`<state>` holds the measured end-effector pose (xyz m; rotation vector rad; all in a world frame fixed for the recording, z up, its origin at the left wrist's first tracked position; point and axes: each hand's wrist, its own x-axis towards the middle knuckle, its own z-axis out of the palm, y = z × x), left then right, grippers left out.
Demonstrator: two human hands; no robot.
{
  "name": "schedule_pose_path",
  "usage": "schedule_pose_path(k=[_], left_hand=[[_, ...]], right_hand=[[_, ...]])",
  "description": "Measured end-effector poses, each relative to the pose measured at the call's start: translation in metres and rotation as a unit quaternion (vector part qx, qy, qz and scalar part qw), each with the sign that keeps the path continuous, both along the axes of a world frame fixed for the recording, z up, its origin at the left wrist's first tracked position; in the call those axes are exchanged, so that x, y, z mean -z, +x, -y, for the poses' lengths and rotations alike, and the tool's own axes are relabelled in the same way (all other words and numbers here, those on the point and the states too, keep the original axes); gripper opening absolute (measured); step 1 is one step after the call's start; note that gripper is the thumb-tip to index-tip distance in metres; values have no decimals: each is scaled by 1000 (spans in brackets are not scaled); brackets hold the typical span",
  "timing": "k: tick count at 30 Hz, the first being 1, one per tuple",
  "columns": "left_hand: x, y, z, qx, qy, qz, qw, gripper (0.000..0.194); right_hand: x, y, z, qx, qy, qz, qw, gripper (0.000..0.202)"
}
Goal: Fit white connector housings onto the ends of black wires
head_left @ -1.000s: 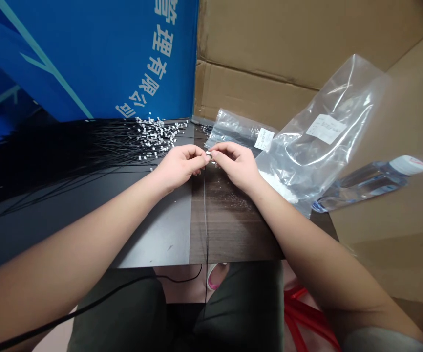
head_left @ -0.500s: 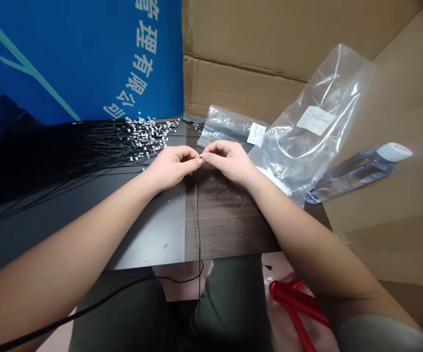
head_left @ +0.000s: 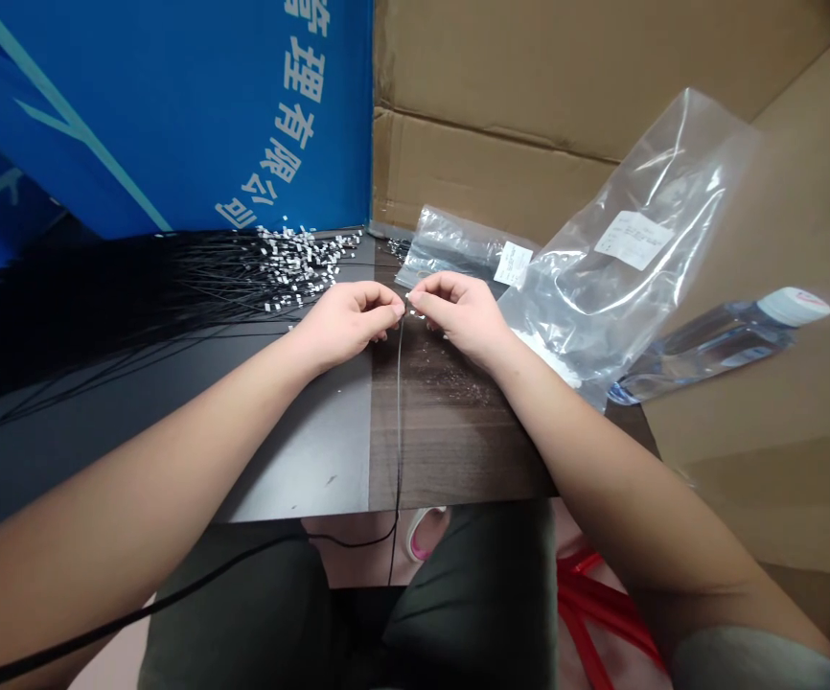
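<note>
My left hand (head_left: 350,326) pinches a thin black wire (head_left: 399,422) near its upper end, above the seam between the grey and brown table surfaces. The wire hangs down past the table's front edge. Close beside it, my right hand (head_left: 467,316) is closed too, thumb against forefinger, on a tiny white connector piece (head_left: 410,299). Whether the piece touches the wire end is too small to tell. Left of my hands lies a big bundle of black wires (head_left: 120,287), many ending in white connectors (head_left: 300,259).
A clear plastic bag (head_left: 645,230) with a label leans against the cardboard at right, white pieces inside. A smaller bag (head_left: 458,244) lies behind my hands. A water bottle (head_left: 717,345) leans at far right. Tiny scraps (head_left: 458,379) dot the brown tabletop. Below right is a red frame (head_left: 609,604).
My fingertips have moved slightly apart from almost touching. Small white bits now show by my right fingers. The whole view has shifted a little, so things appear further right.
</note>
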<state>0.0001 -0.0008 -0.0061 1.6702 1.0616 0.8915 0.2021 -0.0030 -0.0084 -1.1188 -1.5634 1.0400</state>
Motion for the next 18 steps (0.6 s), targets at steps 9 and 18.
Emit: schedule_pose_path(k=[9, 18], left_hand=[[-2, 2, 2, -9, 10, -12, 1000, 18], [-1, 0, 1, -41, 110, -104, 988, 20]], right_hand=[[0, -1, 0, 5, 17, 3, 1000, 17], [-1, -1, 0, 9, 27, 17, 999, 14]])
